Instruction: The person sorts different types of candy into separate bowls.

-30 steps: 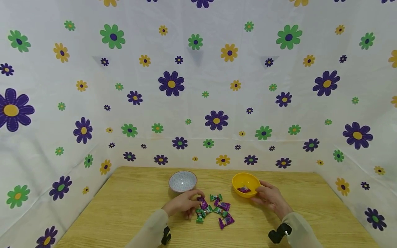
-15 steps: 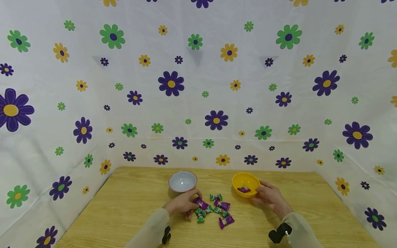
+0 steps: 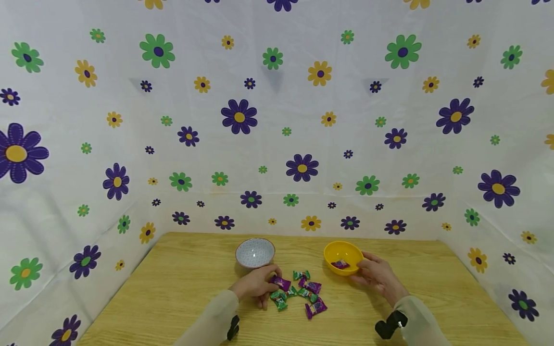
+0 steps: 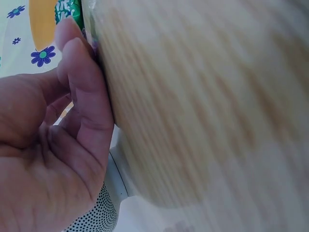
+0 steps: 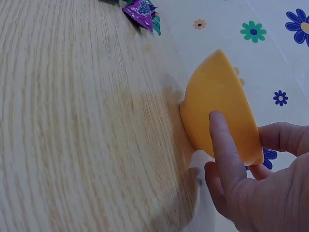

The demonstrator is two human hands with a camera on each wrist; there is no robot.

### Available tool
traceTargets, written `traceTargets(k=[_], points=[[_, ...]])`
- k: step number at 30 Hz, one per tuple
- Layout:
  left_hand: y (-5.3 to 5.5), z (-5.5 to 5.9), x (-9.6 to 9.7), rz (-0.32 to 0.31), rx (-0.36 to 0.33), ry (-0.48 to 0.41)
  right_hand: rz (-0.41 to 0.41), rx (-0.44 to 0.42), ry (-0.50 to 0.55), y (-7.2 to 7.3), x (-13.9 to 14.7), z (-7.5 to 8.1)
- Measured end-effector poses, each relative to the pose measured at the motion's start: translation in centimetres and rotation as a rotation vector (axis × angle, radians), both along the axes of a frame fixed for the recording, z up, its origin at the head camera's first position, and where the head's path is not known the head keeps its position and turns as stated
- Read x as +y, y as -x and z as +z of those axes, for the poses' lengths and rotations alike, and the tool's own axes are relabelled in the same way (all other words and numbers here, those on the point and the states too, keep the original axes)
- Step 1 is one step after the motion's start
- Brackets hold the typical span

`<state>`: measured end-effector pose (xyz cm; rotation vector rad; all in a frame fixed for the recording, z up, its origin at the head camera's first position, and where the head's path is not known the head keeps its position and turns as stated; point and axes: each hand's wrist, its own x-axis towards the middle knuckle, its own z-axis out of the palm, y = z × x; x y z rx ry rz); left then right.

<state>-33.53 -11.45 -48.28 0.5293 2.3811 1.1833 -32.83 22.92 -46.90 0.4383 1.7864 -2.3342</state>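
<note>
My left hand [image 3: 255, 282] pinches a purple-wrapped candy [image 3: 282, 282] at the left side of a small candy pile. In the left wrist view, the fingers [image 4: 87, 72] lie low along the wood, and a green candy [image 4: 67, 10] shows beyond the fingertips. Several green candies [image 3: 308, 295] and purple candies [image 3: 316, 308] make up the pile in the head view. My right hand [image 3: 378, 278] grips the rim and side of a yellow bowl [image 3: 333, 251], which stands upright with a purple candy [image 3: 340, 264] in it. The right wrist view shows one finger [image 5: 224, 145] along the bowl's outer wall.
Just behind my left hand stands a patterned grey-blue bowl [image 3: 255, 252] with a reddish rim. The wooden table [image 3: 173, 283] ends at the back and sides against a white flower-print cloth [image 3: 277, 158].
The purple candy at my left fingers has shifted slightly left and turned flatter. A green candy beside it has turned a little. My right hand and the yellow bowl stay put.
</note>
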Motion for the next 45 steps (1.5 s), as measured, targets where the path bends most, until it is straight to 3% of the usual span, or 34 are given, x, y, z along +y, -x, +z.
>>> traceTargets(k=[10, 17, 19, 33, 45], points=[[0.0, -0.2, 0.2, 0.014, -0.008, 0.001, 0.009, 0.0, -0.012, 0.1, 0.1, -0.2], [0.4, -0.5, 0.2, -0.019, 0.105, 0.035, 0.001, -0.003, -0.004, 0.2, 0.1, -0.2], [0.5, -0.6, 0.2, -0.014, 0.106, 0.021, 0.0, -0.004, -0.005, 0.3, 0.0, -0.2], [0.7, -0.6, 1.1, -0.002, 0.002, -0.223, 0.003, 0.0, -0.016, 0.3, 0.1, -0.3], [1.3, -0.2, 3.1, -0.031, -0.083, -0.449, -0.004, -0.004, -0.01, 0.4, 0.1, -0.3]])
